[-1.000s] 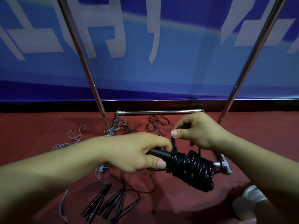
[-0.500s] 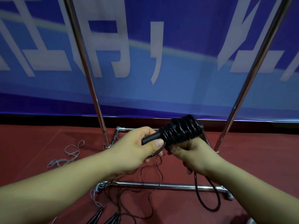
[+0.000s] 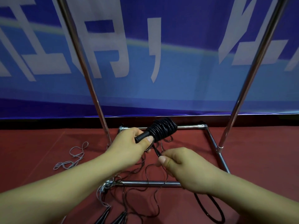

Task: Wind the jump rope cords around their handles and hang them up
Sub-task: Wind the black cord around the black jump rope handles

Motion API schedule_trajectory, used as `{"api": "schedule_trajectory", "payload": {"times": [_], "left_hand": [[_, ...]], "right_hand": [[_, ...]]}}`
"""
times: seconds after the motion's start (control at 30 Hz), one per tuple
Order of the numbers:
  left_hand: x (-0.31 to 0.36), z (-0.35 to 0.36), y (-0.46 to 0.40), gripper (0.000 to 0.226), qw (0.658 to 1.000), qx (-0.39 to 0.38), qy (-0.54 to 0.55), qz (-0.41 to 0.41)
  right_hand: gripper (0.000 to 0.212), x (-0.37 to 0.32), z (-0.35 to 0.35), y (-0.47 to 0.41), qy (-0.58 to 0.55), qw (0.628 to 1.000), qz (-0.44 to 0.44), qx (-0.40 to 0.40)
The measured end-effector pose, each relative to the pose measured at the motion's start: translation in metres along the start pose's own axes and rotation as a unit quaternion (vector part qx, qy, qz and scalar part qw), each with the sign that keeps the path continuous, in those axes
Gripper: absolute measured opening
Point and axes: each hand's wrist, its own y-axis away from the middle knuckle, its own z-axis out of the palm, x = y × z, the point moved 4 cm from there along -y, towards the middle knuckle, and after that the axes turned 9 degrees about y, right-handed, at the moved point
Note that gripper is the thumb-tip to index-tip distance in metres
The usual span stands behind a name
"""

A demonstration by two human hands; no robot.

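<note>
A black jump rope bundle, its cord wound thickly round the handles, is held up over the rack's base. My left hand grips the bare handle end sticking out at the lower left. Below and to the right, my right hand pinches the black cord that runs down from the bundle. A loose loop of that cord hangs under my right wrist. The metal rack has two slanted uprights and a rectangular floor frame.
More jump ropes lie on the red floor: a thin dark tangle inside the frame, black handles at the bottom edge, a grey cord to the left. A blue banner with white characters hangs behind.
My right hand has come off the bundle and moved down and right, drawing the cord out. The bundle stays in my left hand; the view has tilted up a little.
</note>
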Motion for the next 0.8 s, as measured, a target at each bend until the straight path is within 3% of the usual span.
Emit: {"api": "schedule_trajectory", "payload": {"times": [0.23,0.4,0.6,0.8], "left_hand": [[0.001,-0.003,-0.004,0.019,0.992,-0.006,-0.121,0.032],[-0.001,-0.005,-0.005,0.02,0.99,-0.027,-0.139,0.024],[0.002,-0.003,-0.003,0.021,0.986,-0.033,-0.16,0.035],[0.002,-0.001,0.001,0.018,0.979,-0.073,-0.179,0.069]], "right_hand": [[0.029,0.001,-0.008,0.002,0.027,0.999,0.026,-0.003],[0.005,0.01,-0.019,0.003,0.062,0.995,0.059,0.048],[0.007,0.015,-0.021,0.002,0.1,0.991,0.063,0.059],[0.022,0.021,-0.021,0.005,0.007,0.993,0.116,0.024]]}}
